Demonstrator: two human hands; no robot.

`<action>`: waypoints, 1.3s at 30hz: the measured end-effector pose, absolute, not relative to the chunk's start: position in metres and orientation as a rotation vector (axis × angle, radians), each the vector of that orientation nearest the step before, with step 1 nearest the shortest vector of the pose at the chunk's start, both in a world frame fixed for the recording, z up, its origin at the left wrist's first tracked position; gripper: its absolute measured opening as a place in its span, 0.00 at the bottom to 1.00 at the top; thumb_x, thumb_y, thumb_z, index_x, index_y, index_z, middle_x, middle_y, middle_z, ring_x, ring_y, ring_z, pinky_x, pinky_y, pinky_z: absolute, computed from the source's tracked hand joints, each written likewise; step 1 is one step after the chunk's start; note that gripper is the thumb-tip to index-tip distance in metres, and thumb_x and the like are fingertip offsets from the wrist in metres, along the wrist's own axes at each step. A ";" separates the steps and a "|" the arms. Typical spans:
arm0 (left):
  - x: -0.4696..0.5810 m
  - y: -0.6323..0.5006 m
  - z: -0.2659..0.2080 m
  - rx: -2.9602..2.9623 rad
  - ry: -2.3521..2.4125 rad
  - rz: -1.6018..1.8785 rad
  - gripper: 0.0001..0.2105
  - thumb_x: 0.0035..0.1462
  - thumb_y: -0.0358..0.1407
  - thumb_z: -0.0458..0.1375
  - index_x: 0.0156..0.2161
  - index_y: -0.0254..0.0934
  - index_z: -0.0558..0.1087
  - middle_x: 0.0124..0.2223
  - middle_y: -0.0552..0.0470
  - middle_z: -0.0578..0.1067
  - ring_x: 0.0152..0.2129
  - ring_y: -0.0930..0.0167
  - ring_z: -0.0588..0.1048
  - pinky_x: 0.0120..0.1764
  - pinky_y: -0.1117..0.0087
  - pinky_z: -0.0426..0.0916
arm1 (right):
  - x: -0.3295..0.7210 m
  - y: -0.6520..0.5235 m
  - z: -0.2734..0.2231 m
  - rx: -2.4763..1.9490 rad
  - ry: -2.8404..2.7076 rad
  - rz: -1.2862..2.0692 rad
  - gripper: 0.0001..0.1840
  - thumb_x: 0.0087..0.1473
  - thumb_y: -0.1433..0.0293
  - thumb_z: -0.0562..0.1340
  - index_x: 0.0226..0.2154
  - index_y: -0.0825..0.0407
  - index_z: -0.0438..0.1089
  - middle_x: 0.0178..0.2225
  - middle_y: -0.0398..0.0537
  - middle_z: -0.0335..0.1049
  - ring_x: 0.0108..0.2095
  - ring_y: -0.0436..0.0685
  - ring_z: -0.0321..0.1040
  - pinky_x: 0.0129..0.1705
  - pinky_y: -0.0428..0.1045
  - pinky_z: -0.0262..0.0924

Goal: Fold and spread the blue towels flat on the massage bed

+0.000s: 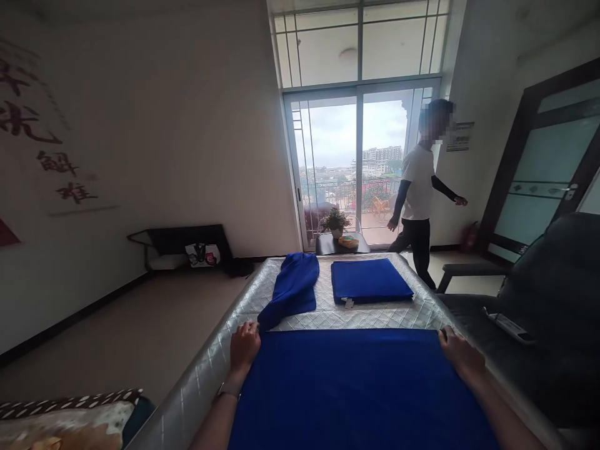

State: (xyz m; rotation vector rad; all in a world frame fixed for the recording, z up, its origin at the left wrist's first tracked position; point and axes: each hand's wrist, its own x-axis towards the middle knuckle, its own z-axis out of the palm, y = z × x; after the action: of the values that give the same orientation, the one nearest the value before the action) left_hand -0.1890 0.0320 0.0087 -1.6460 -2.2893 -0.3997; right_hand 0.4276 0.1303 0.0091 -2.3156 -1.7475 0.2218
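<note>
A wide blue cloth [351, 387] lies spread over the near part of the table, its far edge running straight between my hands. My left hand [244, 345] is closed on its far left corner. At the far right corner my right hand [462, 353] pinches the same cloth. Beyond it lies a crumpled blue cloth [295, 284], whose near tip comes close to my left fingers. Right of that rests a neatly folded blue cloth [370, 279] with a small white tag at its near edge.
Silvery quilted covering [215, 340] drapes the table. A person [419, 187] in a white shirt walks beyond its far right corner. A dark armchair [553, 300] holding a white device [509, 326] stands at right. Behind the table are a potted plant [336, 222] and sliding glass doors [328, 144].
</note>
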 end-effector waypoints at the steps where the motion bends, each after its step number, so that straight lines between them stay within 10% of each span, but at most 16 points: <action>1: -0.184 0.034 0.009 -1.645 -2.249 -0.443 0.17 0.64 0.29 0.47 0.50 0.35 0.76 0.52 0.41 0.76 0.47 0.59 0.73 0.48 0.60 0.67 | 0.428 0.131 0.008 -2.323 -1.745 0.225 0.28 0.68 0.57 0.41 0.52 0.47 0.70 0.52 0.60 0.74 0.45 0.70 0.74 0.45 0.62 0.63; 7: -0.163 0.068 0.012 -1.728 -2.222 -0.368 0.22 0.65 0.36 0.51 0.63 0.40 0.66 0.63 0.39 0.67 0.55 0.57 0.69 0.52 0.58 0.66 | 0.428 0.131 0.008 -2.326 -1.748 0.226 0.26 0.68 0.59 0.41 0.51 0.47 0.69 0.51 0.57 0.75 0.45 0.70 0.74 0.45 0.61 0.63; 18: -0.227 0.098 0.017 -1.561 -2.397 -0.261 0.25 0.61 0.23 0.43 0.60 0.33 0.71 0.52 0.38 0.78 0.47 0.58 0.76 0.47 0.60 0.71 | 0.433 0.136 -0.003 -2.315 -1.795 0.167 0.24 0.68 0.59 0.42 0.51 0.47 0.67 0.50 0.54 0.76 0.45 0.68 0.75 0.45 0.60 0.64; 29: -0.197 0.038 -0.019 -2.008 -1.963 -0.491 0.21 0.64 0.39 0.46 0.54 0.42 0.76 0.58 0.45 0.75 0.56 0.58 0.71 0.57 0.55 0.67 | 0.427 0.130 0.007 -2.342 -1.855 0.073 0.23 0.68 0.59 0.44 0.51 0.45 0.69 0.48 0.53 0.77 0.43 0.64 0.76 0.41 0.55 0.65; 39: -0.199 0.020 -0.022 -2.141 -2.190 -0.098 0.26 0.69 0.43 0.42 0.69 0.41 0.57 0.70 0.42 0.59 0.67 0.58 0.58 0.65 0.48 0.54 | 0.429 0.128 0.023 -2.308 -2.010 -0.084 0.22 0.68 0.64 0.46 0.55 0.51 0.69 0.47 0.60 0.76 0.44 0.67 0.76 0.43 0.58 0.66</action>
State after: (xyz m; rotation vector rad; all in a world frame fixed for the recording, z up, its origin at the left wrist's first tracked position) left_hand -0.1992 0.0205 -0.0224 -2.1414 -2.1900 -0.0985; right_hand 0.4294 0.1281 0.0225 -2.3076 -2.0102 -0.0840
